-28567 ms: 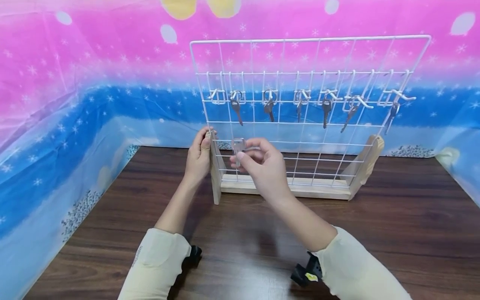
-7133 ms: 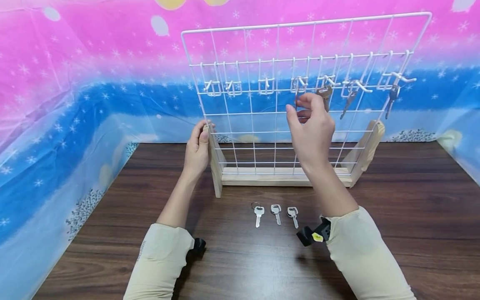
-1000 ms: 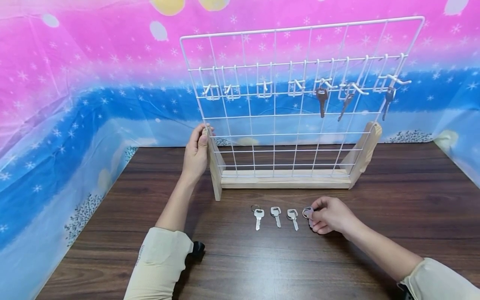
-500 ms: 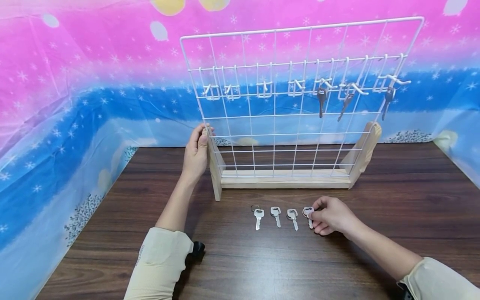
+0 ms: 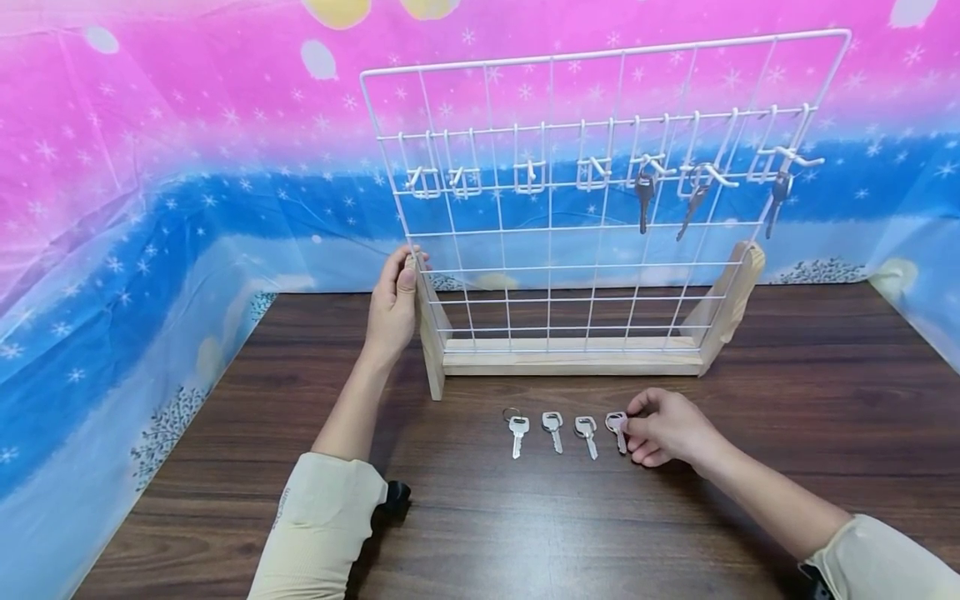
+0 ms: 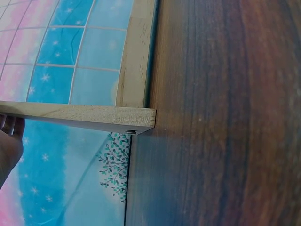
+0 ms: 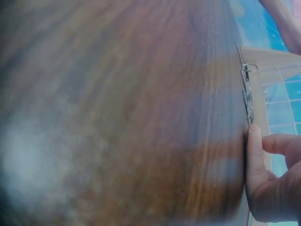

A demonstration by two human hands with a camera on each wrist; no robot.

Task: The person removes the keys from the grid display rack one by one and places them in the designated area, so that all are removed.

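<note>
My left hand grips the left wooden upright of a white wire grid rack; fingers wrap its edge in the left wrist view. Along the table in front lies a row of silver keys with rings: a leftmost key, a second key, a third key and a rightmost key. My right hand rests at the rightmost key, thumb tip touching its edge, with a gap between thumb and index finger in the right wrist view. Three keys hang on the rack's right-hand hooks, one a dark key.
Bare white hooks line the rack's left part. The rack's wooden base stands on the dark wood table, just behind the key row. A printed cloth covers the walls behind and at the left.
Keys from the left hooks now lie in a row on the table. Over the last second, the rightmost key has settled flat and my right fingers have eased off it. My left hand stays put.
</note>
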